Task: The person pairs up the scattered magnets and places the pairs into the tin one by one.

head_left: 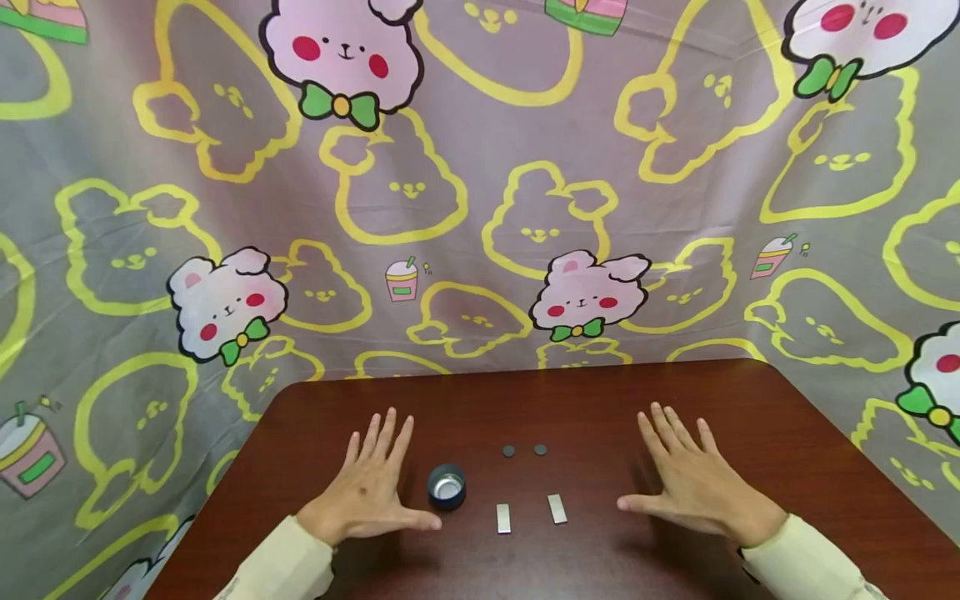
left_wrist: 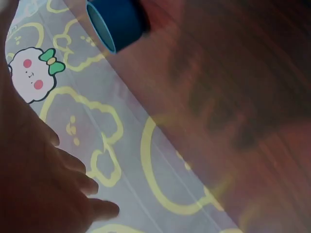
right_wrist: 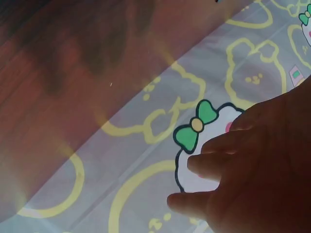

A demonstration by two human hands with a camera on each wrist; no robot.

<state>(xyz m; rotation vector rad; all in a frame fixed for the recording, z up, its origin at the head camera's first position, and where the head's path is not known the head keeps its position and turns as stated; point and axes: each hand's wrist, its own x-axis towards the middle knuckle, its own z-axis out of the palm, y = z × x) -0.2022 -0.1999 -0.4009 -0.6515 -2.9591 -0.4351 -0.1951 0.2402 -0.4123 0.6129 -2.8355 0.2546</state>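
Note:
My left hand is spread with straight fingers over the left part of the table, holding nothing. Just right of its thumb and palm stands a small dark blue round cup with a silvery inside; its blue side wall shows at the top of the left wrist view. On the right, my right hand is likewise spread, nothing in it. Between the hands lie two pale flat rectangular pieces, a left one and a right one. Beyond them are two small dark discs, one beside the other.
The dark reddish-brown wooden table has rounded far corners. A grey cloth printed with yellow outlines and cartoon animal heads hangs behind it and along both sides. Both hands cast shadows on the tabletop.

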